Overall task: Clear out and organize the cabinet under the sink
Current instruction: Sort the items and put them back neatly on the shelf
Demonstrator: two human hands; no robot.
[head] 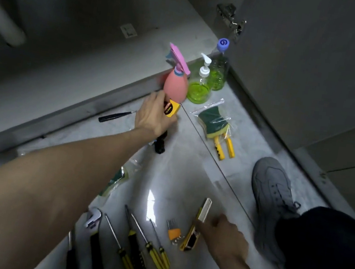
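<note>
Pale marble-look flooring (pixel 188 177) is spreading out in front of the open, dim cabinet (pixel 73 54), and the cleared-out things are lying across it. The left hand (pixel 151 116) is reaching forward, its fingers closing around a small yellow-and-black item (pixel 171 110), probably a tape measure, with the pink spray bottle (pixel 176 83) standing just beyond its knuckles. Further past that bottle, the green pump bottle (pixel 199 87) and the taller green bottle (pixel 219 71) are standing together. A bagged sponge (pixel 213 121) is lying off to the thumb-less side, near yellow-handled pliers (pixel 226 147).

The right hand (pixel 225 236) is hovering low over a yellow utility knife (pixel 194 229); whether its fingers are pinching it or only touching it cannot be told. Beside that hand, toward the left arm, screwdrivers (pixel 148 245) and a wrench (pixel 94 216) are lying in a row.

Sorting seems underway. The tape measure would do best joining the tool row, carried clear of the spray bottle so nothing is tipping over.
</note>
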